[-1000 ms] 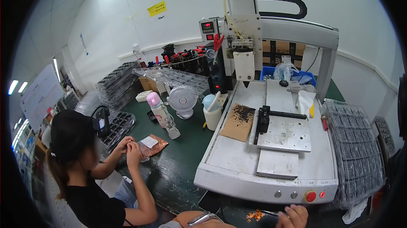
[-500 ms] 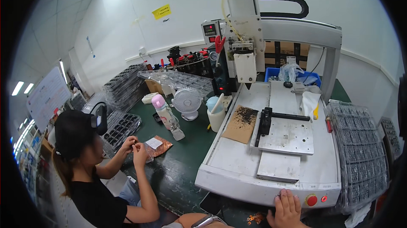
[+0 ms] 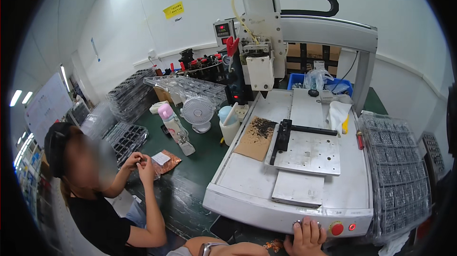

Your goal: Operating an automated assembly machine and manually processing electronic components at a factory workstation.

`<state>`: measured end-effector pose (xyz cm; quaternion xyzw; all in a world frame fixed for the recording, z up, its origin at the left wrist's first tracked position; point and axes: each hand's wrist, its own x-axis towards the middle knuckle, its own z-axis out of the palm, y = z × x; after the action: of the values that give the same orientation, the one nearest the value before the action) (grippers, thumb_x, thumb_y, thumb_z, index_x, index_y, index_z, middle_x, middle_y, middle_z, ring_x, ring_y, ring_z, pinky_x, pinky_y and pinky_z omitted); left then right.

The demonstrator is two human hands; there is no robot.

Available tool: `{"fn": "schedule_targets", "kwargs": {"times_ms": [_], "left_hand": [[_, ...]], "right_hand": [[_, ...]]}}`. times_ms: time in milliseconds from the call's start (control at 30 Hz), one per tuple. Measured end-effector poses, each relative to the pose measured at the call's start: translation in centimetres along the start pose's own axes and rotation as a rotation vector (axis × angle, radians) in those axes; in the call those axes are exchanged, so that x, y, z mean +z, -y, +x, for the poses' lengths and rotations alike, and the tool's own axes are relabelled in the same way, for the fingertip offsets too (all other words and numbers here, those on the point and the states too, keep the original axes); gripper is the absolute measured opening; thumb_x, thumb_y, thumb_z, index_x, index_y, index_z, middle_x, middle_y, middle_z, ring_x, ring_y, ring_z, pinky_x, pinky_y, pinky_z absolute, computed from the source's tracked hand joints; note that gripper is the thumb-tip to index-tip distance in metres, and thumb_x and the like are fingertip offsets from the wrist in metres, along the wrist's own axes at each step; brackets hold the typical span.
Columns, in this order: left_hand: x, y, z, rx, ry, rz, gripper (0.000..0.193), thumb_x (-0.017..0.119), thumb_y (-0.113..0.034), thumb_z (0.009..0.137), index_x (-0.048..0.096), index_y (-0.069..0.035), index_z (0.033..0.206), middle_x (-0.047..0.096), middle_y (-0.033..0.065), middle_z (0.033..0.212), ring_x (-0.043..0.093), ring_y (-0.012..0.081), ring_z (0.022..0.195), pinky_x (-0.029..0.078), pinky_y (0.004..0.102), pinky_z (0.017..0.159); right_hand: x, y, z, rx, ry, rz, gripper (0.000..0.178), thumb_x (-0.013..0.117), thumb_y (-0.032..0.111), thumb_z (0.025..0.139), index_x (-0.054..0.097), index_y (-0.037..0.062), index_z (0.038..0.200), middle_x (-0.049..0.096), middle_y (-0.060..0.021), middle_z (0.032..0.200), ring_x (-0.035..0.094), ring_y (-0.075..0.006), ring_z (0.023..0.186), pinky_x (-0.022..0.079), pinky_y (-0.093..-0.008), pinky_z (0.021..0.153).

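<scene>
My right hand (image 3: 307,237) lies at the bottom of the frame, right of centre, its fingertips laid against the front panel (image 3: 257,211) of the machine (image 3: 221,187), which fills the right half of the picture. Those fingers are loosely bent and not clenched, with nothing visible in their grasp; they reach over the panel's edge, I'd judge, because the round buttons sit there, partly covered. The red button (image 3: 337,229) is just beside them, uncovered, probably set up front so it stays easy to hit. My left hand is out of sight below the lower edge, where only a watch (image 3: 205,248) shows, so I cannot tell what its fingers are doing. Small orange pieces (image 3: 273,245) lie just left of my right thumb, likely kept within easy reach. Mid-right, a metal plate (image 3: 309,153) sits on the machine, with a black bar along its back, perhaps as a stop. Beside it, a cardboard sheet (image 3: 247,149) carries black bits, presumably to keep them off the bed.
</scene>
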<state>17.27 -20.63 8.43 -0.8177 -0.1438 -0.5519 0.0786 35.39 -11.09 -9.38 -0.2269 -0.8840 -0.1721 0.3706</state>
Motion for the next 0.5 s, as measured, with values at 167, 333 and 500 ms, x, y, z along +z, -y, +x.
{"fn": "schedule_targets", "kwargs": {"times_ms": [167, 333, 500], "left_hand": [[-0.1, 0.2, 0.2, 0.069, 0.033, 0.007, 0.011, 0.052, -0.011, 0.088, 0.058, -0.004, 0.082, 0.063, 0.0102, 0.094, 0.058, 0.0256, 0.081, 0.046, 0.0418, 0.073], [0.0, -0.3, 0.4, 0.029, 0.072, 0.007, 0.018, 0.051, -0.014, 0.088, 0.057, -0.002, 0.076, 0.064, 0.0123, 0.089, 0.059, 0.0256, 0.080, 0.048, 0.0431, 0.072], [0.2, -0.3, 0.3, 0.043, 0.059, 0.040, 0.012, 0.053, -0.013, 0.087, 0.059, -0.002, 0.083, 0.063, 0.0113, 0.092, 0.059, 0.0249, 0.078, 0.047, 0.0428, 0.073]], "right_hand": [[0.0, 0.0, 0.0, -0.005, -0.003, 0.013, 0.051, 0.062, 0.027, 0.075, 0.054, 0.0039, 0.120, 0.054, -0.0171, 0.122, 0.047, -0.0321, 0.116, 0.029, -0.0462, 0.099], [-0.4, -0.1, 0.0, 0.006, 0.022, 0.029, 0.051, 0.062, 0.027, 0.076, 0.054, 0.0046, 0.121, 0.052, -0.0166, 0.125, 0.046, -0.0316, 0.118, 0.029, -0.0456, 0.099], [0.1, -0.3, -0.4, -0.028, 0.021, -0.022, 0.054, 0.063, 0.031, 0.072, 0.055, 0.0050, 0.119, 0.053, -0.0183, 0.124, 0.044, -0.0355, 0.118, 0.025, -0.0493, 0.102]]}}
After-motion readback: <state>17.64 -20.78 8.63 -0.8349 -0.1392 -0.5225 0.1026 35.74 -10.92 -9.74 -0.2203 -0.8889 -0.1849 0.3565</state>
